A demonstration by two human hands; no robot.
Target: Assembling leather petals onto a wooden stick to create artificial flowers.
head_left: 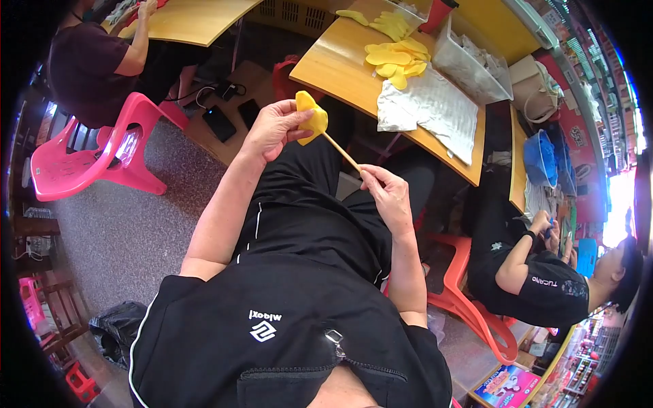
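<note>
Above my lap, my left hand (273, 128) pinches a small yellow cloth piece (313, 122) between thumb and fingers. A thin wooden stick (342, 151) runs from the lower end of that piece down to my right hand (389, 198), whose thumb and fingers close round its other end. The stick's upper tip is hidden, seemingly inside or behind the yellow cloth. On the wooden table (340, 61) ahead lies a pile of similar yellow pieces (398, 58), and close to it a white cloth (435, 109) hangs a little over the near edge.
A translucent bin (469, 61) with whitish contents stands at the table's far right. At left is a pink plastic chair (102, 153) near a seated person; another person works at right by a blue basket (541, 158). Phones (219, 124) lie on a low brown board.
</note>
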